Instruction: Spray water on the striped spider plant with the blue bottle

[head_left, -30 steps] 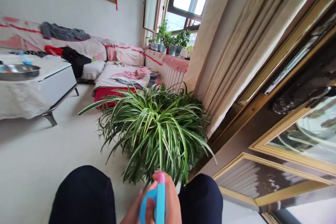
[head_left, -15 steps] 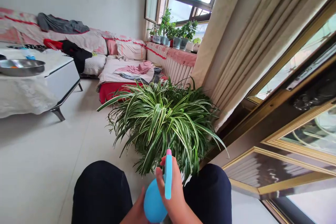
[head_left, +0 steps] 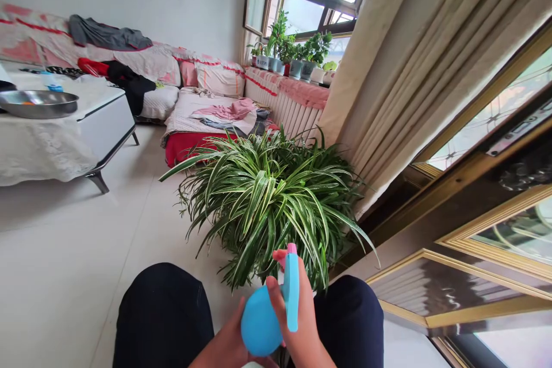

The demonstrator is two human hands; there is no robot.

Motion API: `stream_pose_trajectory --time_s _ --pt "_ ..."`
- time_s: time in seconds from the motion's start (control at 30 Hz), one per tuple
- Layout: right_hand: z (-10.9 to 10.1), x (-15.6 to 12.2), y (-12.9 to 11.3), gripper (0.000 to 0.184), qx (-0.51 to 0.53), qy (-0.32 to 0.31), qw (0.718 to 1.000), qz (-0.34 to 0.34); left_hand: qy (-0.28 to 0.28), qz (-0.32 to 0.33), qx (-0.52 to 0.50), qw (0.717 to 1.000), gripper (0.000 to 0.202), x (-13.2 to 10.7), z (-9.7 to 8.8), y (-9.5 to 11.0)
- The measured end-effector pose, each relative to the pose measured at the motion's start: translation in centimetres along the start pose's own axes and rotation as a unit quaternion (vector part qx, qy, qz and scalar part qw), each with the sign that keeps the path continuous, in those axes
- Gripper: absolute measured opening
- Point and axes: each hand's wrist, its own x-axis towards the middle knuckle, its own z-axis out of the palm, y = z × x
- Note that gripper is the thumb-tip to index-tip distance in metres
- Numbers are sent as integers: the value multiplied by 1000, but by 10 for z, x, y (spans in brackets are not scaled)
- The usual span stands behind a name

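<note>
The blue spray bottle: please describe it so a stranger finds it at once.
Find the large spider plant. In front of it, the right hand and left hand hold the spray bottle, with a round blue body and pink tip.

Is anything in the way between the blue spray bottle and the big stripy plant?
No, nothing visible stands between them. The blue spray bottle, gripped by the right hand and cupped by the left hand, is right beside the lower leaves of the spider plant.

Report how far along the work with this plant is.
Done: nothing clearly, since no wetness shows on the spider plant. In hand: the blue spray bottle, held by the right hand and steadied by the left hand. Left: the whole plant, untouched by either hand.
</note>
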Motion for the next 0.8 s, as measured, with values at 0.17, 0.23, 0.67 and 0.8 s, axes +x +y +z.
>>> stream_pose_trajectory --time_s 0.17,0.23,0.67,0.8 --pt "-25 2 8 58 -36 -47 996 -60 -32 -45 -178 982 77 17 -16 -16" --pt "-33 4 8 53 -65 -64 991 -99 7 -30 -214 976 73 24 -17 -29" --pt "-46 13 -3 14 -114 -9 985 -129 76 -20 -188 979 78 40 -1 -57" --pt "-50 13 -5 12 -112 -15 986 -126 57 -14 -191 980 73 39 -2 -60"
